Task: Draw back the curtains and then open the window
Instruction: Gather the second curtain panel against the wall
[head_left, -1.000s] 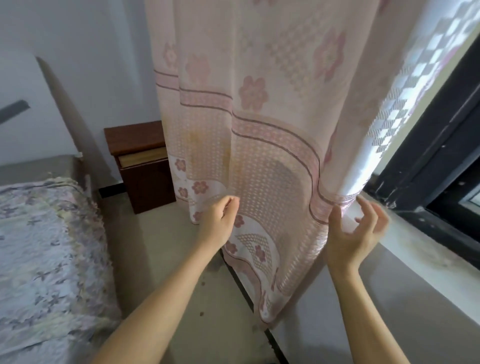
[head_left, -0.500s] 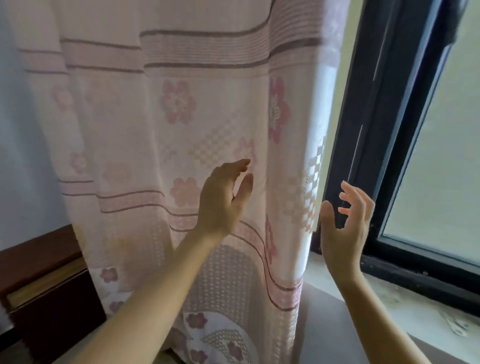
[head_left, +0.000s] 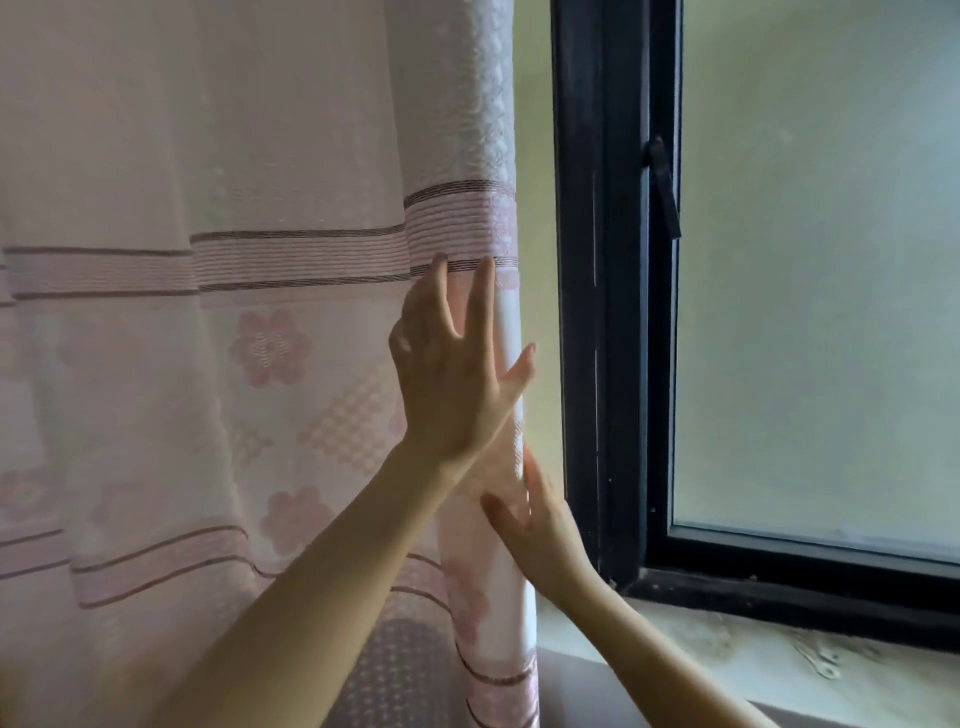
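Beside the shut black-framed frosted window, the pink floral woven curtain hung gathered leftward. Both hands, left and right, lay open-fingered against its edge, gripping nothing; opening the window remained.

The curtain in front of me was pale pink, with woven flowers and darker stripe bands, hanging in loose folds left of the window. Its right edge sat just beside the black frame. The window was shut, glass frosted, with a dark handle pointing down.
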